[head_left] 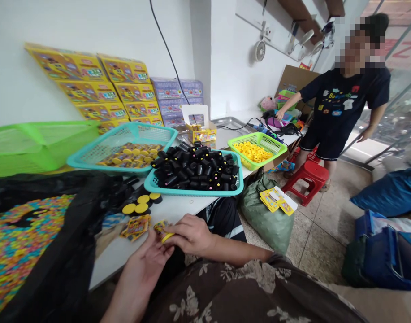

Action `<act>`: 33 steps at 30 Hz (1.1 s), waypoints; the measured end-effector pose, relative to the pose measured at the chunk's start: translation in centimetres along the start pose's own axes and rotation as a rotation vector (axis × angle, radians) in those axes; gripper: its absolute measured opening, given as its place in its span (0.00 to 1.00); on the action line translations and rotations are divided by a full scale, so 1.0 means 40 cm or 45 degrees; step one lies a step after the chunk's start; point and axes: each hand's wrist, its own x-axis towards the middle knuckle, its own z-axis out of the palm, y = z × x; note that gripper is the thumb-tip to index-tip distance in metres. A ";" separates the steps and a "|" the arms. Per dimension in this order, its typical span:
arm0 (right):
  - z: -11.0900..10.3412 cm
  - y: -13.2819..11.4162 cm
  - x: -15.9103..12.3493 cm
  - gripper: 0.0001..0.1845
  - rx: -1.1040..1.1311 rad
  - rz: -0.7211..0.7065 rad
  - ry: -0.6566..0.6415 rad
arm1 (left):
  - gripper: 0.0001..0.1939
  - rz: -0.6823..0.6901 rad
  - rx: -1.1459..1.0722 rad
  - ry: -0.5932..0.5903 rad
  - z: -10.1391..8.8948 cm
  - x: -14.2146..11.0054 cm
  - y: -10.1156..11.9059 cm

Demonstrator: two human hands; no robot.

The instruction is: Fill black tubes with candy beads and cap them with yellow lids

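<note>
My right hand and my left hand meet low over the white table. Between their fingers is a small yellow round cap, with a small printed card partly behind my right fingers. Just beyond lie several printed cards and several yellow discs. A teal basket heaped with black cylinders stands farther forward. Neither hand touches it.
A black plastic bag with multicoloured beads lies left of my hands. Green and teal baskets, one holding yellow caps, stand along the table. Beyond them, a person reaches toward the table. Red stools and a green sack stand on the floor.
</note>
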 end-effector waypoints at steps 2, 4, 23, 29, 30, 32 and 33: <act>0.002 0.002 -0.004 0.17 0.031 -0.022 0.004 | 0.16 -0.018 -0.012 0.014 0.000 0.007 -0.003; -0.004 -0.003 -0.012 0.15 0.074 -0.017 0.047 | 0.15 -0.040 -0.069 0.005 0.002 0.007 -0.014; -0.088 -0.047 -0.017 0.12 0.448 0.182 0.211 | 0.09 0.053 -0.013 -0.211 -0.033 0.016 -0.053; -0.064 0.028 -0.023 0.11 0.234 0.130 0.271 | 0.12 0.289 0.349 -0.161 0.006 0.019 0.099; -0.052 0.045 -0.024 0.09 0.175 0.095 0.279 | 0.13 0.382 0.415 -0.141 0.020 0.023 0.146; -0.025 0.073 -0.029 0.08 0.036 0.022 0.281 | 0.13 0.557 0.548 -0.074 0.054 0.038 0.244; -0.011 0.083 -0.032 0.07 -0.035 -0.018 0.290 | 0.13 0.623 0.635 -0.038 0.073 0.050 0.293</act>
